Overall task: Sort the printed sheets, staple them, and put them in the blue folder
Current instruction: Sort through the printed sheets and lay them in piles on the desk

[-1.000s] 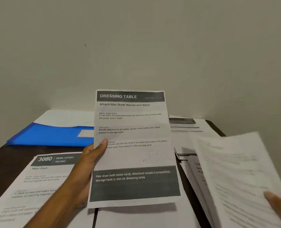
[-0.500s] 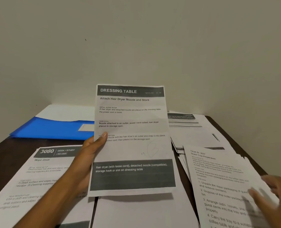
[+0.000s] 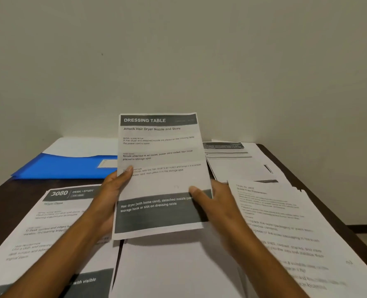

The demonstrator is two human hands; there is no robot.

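We hold one "DRESSING TABLE" sheet upright above the dark table. Our left hand pinches its left edge, thumb on the print; our right hand grips its right edge, thumb on the dark band. One blue folder lies behind, left. We count four sheet piles lying around.

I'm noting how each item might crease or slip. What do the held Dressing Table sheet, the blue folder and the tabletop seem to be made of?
Dressing Table sheet: thin matte printer paper; it bows slightly between both hands.
Blue folder: probably smooth plastic, with saturated colour, a soft sheen and a white label.
Tabletop: dark brown, likely wood or laminate; the grain is too dim to tell.
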